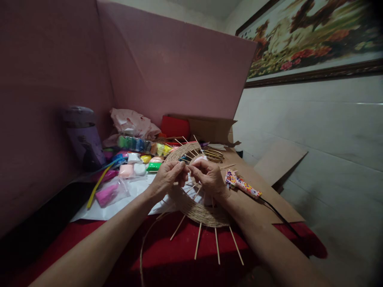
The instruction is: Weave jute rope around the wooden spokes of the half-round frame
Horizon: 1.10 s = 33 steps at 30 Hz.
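A round woven piece of jute twine with wooden skewer spokes sticking out lies tilted over the red table. My left hand and my right hand meet above its middle, fingers pinched together. Both seem to pinch the twine or a spoke; what exactly is between the fingertips is too small to make out. A loose strand of twine trails down toward me from the piece.
Bags of coloured modelling clay and a pink bag lie on white paper at left. A purple bottle stands by the pink board. A spotted glue gun with a black cord rests on brown cardboard at right.
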Tool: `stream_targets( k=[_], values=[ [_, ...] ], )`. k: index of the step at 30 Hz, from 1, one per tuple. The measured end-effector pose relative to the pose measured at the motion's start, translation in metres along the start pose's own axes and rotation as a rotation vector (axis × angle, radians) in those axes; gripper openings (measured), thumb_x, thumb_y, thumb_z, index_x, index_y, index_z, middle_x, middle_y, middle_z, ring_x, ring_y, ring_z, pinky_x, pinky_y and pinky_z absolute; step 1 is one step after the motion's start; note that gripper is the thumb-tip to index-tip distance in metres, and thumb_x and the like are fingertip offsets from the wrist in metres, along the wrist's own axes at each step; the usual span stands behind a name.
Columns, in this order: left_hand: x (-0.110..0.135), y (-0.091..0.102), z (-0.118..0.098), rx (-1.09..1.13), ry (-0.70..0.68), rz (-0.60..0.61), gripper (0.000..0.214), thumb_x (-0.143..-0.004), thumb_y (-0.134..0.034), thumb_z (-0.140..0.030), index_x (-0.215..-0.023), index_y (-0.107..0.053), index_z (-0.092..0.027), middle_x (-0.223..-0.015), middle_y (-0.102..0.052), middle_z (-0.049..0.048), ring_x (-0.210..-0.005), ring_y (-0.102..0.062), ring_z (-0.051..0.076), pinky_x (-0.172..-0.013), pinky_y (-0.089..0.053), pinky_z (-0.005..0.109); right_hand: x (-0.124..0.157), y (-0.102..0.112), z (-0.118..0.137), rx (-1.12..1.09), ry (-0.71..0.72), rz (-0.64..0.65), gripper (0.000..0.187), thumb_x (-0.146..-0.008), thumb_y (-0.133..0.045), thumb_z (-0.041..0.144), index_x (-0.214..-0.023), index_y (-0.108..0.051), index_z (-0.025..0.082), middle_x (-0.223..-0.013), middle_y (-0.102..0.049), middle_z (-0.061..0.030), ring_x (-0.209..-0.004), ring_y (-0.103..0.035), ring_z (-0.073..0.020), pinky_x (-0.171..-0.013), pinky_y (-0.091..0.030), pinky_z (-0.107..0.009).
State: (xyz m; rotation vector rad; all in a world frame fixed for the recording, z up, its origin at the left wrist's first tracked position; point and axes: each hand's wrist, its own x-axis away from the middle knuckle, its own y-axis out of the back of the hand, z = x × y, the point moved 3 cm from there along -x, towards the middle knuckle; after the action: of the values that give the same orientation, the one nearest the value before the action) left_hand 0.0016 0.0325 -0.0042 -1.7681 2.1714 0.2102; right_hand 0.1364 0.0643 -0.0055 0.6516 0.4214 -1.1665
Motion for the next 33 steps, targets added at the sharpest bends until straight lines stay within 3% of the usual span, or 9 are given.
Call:
stream_targets(
  k=[4,9,15,24,33],
  values=[
    [0.0,-0.001,-0.003,-0.057,-0.028,-0.018,0.034,-0.08,-0.053,-0.043,-0.065,-0.054,-0.012,-0.055,-0.055,-0.0009,-0.042,-0.047,0.006,-0.041,-0.035,0.018,0.001,0.002,0.003,0.051,0.019,-0.032,0.014,-0.077,-0.06,0.031,-0.074,-0.056,0.018,-0.064,-0.054,0.0015,-0.052,-0.047,-0.0087,-0.048,-0.037,-0.022],
    [0.001,-0.001,-0.005,-0.094,-0.018,-0.053,0.033,-0.076,-0.058,-0.042,-0.064,-0.054,-0.012,-0.053,-0.054,-0.0016,-0.041,-0.046,0.006,-0.04,-0.034,0.018,0.002,0.002,0.007,0.066,0.022,-0.001,0.019,-0.082,-0.054,0.034,-0.09,-0.061,0.018,-0.07,-0.057,-0.0009,-0.054,-0.046,-0.0093,-0.05,-0.038,-0.023],
    [0.001,0.002,-0.003,-0.113,-0.002,-0.062,0.031,-0.074,-0.062,-0.041,-0.065,-0.055,-0.012,-0.054,-0.055,-0.0017,-0.041,-0.046,0.006,-0.04,-0.033,0.018,0.003,0.0,0.01,0.036,0.035,0.047,0.018,-0.082,-0.054,0.034,-0.076,-0.059,0.018,-0.065,-0.053,0.0011,-0.051,-0.044,-0.0085,-0.048,-0.035,-0.022],
    [0.0,0.003,-0.004,-0.028,-0.086,-0.092,0.022,-0.07,-0.067,-0.03,-0.078,-0.058,-0.012,-0.058,-0.059,-0.0013,-0.046,-0.051,0.008,-0.046,-0.04,0.02,0.0,0.001,0.005,0.043,0.04,-0.038,0.017,-0.079,-0.059,0.034,-0.073,-0.057,0.018,-0.062,-0.053,0.0022,-0.052,-0.045,-0.009,-0.049,-0.036,-0.022],
    [0.002,0.001,-0.005,-0.124,-0.109,-0.123,0.022,-0.07,-0.067,-0.033,-0.07,-0.057,-0.013,-0.053,-0.055,-0.0017,-0.044,-0.049,0.008,-0.042,-0.037,0.019,0.001,0.002,0.011,0.168,0.093,-0.054,0.014,-0.078,-0.061,0.029,-0.069,-0.058,0.018,-0.063,-0.056,0.0014,-0.054,-0.048,-0.0101,-0.052,-0.038,-0.023]
  ],
)
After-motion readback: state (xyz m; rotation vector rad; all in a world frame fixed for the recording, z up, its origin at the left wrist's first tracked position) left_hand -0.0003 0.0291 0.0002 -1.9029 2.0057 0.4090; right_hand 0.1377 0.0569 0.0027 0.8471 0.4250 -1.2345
